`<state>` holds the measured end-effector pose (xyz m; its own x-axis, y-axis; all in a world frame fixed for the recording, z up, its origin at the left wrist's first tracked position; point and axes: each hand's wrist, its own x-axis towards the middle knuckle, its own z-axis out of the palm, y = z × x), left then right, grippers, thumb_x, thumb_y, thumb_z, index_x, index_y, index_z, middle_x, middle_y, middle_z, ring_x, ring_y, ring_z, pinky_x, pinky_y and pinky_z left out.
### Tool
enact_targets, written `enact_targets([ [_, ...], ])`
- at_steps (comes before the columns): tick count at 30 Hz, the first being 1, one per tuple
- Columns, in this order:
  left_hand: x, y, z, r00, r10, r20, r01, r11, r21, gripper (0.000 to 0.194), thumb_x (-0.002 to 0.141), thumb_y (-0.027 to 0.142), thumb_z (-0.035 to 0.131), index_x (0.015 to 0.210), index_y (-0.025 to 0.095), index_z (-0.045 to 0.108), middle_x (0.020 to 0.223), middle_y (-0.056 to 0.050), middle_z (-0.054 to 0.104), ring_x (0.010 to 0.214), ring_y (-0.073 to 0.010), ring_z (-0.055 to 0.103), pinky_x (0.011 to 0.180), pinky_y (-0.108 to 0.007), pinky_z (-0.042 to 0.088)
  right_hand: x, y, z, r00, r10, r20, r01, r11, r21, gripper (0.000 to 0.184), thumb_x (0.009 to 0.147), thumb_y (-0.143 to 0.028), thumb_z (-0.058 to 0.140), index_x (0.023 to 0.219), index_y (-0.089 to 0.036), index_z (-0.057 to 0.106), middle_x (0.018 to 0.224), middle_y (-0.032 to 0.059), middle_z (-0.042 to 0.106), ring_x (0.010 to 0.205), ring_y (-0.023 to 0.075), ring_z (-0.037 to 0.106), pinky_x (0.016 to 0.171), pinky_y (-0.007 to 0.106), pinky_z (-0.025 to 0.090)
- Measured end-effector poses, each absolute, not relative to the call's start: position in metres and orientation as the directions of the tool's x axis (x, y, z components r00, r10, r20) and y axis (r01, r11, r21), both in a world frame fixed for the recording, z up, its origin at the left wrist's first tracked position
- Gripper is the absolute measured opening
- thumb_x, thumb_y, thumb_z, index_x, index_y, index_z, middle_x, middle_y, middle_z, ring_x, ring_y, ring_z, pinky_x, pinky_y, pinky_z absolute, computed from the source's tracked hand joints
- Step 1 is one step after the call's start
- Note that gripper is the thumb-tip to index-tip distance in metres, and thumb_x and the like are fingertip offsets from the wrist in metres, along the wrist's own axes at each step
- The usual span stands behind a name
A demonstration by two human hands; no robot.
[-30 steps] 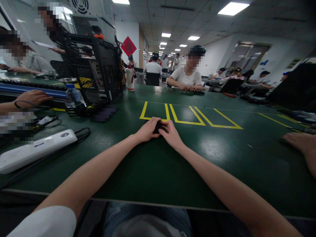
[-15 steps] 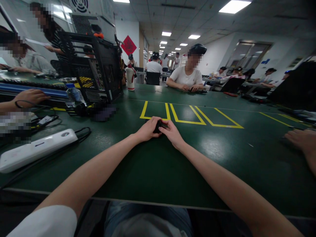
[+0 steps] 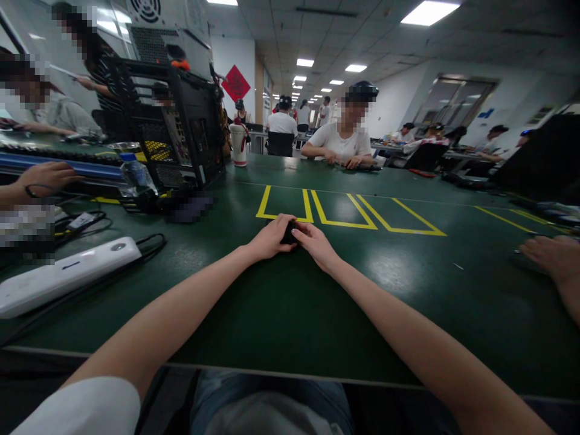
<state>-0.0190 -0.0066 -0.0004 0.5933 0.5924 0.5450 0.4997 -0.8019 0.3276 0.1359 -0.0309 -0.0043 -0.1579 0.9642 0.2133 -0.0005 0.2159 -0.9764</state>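
Note:
A small black object (image 3: 289,234), its kind too hidden to make out, sits between my two hands over the green table (image 3: 290,314). My left hand (image 3: 272,237) is closed around its left side, with the fingers curled over the top and the thumb below. From the right, my right hand (image 3: 315,243) presses thumb and fingers against it. Just beyond my fingers, yellow tape (image 3: 284,217) marks outlines on the tabletop.
A white power strip (image 3: 70,275) with a black cable lies at left. Behind it stand a water bottle (image 3: 136,172), an open black computer case (image 3: 181,127) and a white cup (image 3: 238,145). Other people's hands rest at the left (image 3: 45,180) and right (image 3: 555,257) edges. Someone sits opposite (image 3: 342,142).
My hands stay in the same place around the black object, with only a slight shift of the right thumb. The person opposite has moved their hands apart a little.

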Motion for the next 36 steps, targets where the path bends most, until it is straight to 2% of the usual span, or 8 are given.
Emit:
enact_targets([
  [6, -0.019, -0.005, -0.002, 0.596, 0.588, 0.547, 0.501, -0.804, 0.32, 0.059, 0.066, 0.026, 0.063, 0.116, 0.018, 0.033, 0.109, -0.009, 0.044, 0.099, -0.0237, 0.049, 0.083, -0.04, 0.043, 0.131, -0.04, 0.002, -0.163, 0.956, 0.243, -0.132, 0.223, -0.966, 0.031, 0.063, -0.019, 0.065, 0.092, -0.021, 0.054, 0.103, 0.0016, 0.058, 0.104, 0.0148, 0.051, 0.096, 0.034, 0.036],
  [13, -0.019, -0.008, 0.0, 0.593, 0.578, 0.56, 0.492, -0.811, 0.316, 0.057, 0.068, 0.027, 0.062, 0.115, 0.017, 0.033, 0.109, -0.01, 0.044, 0.099, -0.0236, 0.049, 0.085, -0.039, 0.042, 0.132, -0.033, -0.007, -0.078, 0.966, 0.248, -0.054, 0.244, -0.968, 0.028, 0.07, -0.039, 0.058, 0.092, -0.021, 0.055, 0.094, 0.0024, 0.061, 0.095, 0.0166, 0.054, 0.085, 0.036, 0.043],
  [16, -0.018, -0.007, 0.0, 0.596, 0.574, 0.562, 0.494, -0.814, 0.307, 0.058, 0.068, 0.027, 0.062, 0.116, 0.017, 0.032, 0.11, -0.01, 0.043, 0.101, -0.024, 0.048, 0.087, -0.04, 0.041, 0.134, -0.026, -0.01, -0.05, 0.98, 0.194, -0.059, 0.191, -0.98, 0.034, 0.068, -0.038, 0.061, 0.096, -0.02, 0.055, 0.096, 0.0034, 0.061, 0.095, 0.0172, 0.055, 0.084, 0.035, 0.044],
  [19, -0.018, -0.007, 0.0, 0.592, 0.582, 0.558, 0.5, -0.808, 0.312, 0.058, 0.067, 0.027, 0.062, 0.116, 0.017, 0.032, 0.111, -0.01, 0.043, 0.102, -0.0244, 0.047, 0.088, -0.04, 0.041, 0.135, -0.023, -0.008, -0.095, 0.983, 0.155, -0.063, 0.15, -0.987, 0.034, 0.068, -0.036, 0.061, 0.096, -0.019, 0.056, 0.098, 0.0044, 0.061, 0.098, 0.018, 0.053, 0.087, 0.036, 0.042],
  [25, -0.019, -0.005, -0.001, 0.597, 0.582, 0.552, 0.494, -0.809, 0.318, 0.057, 0.067, 0.029, 0.063, 0.114, 0.017, 0.033, 0.109, -0.01, 0.044, 0.098, -0.0234, 0.049, 0.085, -0.038, 0.042, 0.137, -0.033, 0.0, -0.164, 0.959, 0.231, -0.083, 0.22, -0.972, 0.032, 0.061, -0.022, 0.067, 0.09, -0.021, 0.055, 0.1, 0.0022, 0.059, 0.1, 0.0161, 0.052, 0.091, 0.035, 0.04],
  [31, -0.019, -0.007, 0.002, 0.603, 0.58, 0.548, 0.51, -0.808, 0.294, 0.057, 0.069, 0.03, 0.062, 0.115, 0.016, 0.032, 0.109, -0.01, 0.043, 0.098, -0.0234, 0.049, 0.086, -0.038, 0.043, 0.134, -0.032, -0.002, -0.097, 0.977, 0.193, -0.06, 0.188, -0.98, 0.026, 0.07, -0.038, 0.059, 0.089, -0.021, 0.054, 0.092, 0.0025, 0.059, 0.092, 0.0167, 0.055, 0.079, 0.035, 0.046],
  [36, -0.019, -0.008, 0.003, 0.603, 0.589, 0.539, 0.516, -0.802, 0.3, 0.057, 0.069, 0.031, 0.061, 0.115, 0.016, 0.032, 0.11, -0.01, 0.043, 0.1, -0.024, 0.048, 0.087, -0.038, 0.042, 0.134, -0.024, -0.004, -0.081, 0.99, 0.115, -0.045, 0.112, -0.993, 0.034, 0.069, -0.033, 0.06, 0.099, -0.019, 0.051, 0.101, 0.0063, 0.058, 0.098, 0.0189, 0.054, 0.083, 0.037, 0.045],
])
